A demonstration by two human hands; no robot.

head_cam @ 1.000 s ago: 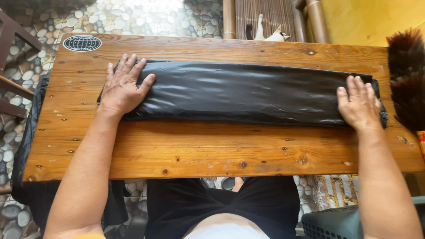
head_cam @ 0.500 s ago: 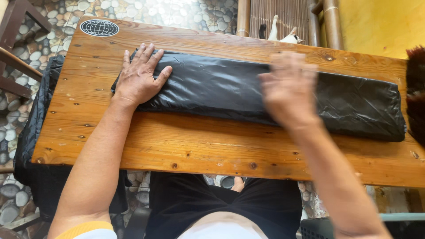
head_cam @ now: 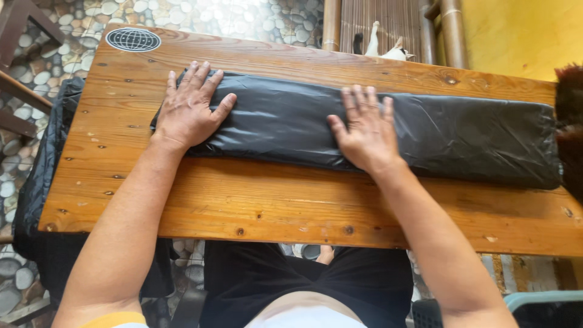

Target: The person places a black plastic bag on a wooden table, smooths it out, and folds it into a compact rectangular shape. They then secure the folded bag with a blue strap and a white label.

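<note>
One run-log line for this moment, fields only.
left hand: flat on left end of folded black plastic sheet | right hand: flat on its middle | sheet: lying lengthwise on wooden table

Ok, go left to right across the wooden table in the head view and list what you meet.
Round globe sticker at the far left corner → left hand flat on the left end of the long folded black plastic sheet → right hand flat near its middle → dark feathery brush at the right edge.

Folded plastic sheet (head_cam: 364,130) on table (head_cam: 291,206)
</note>
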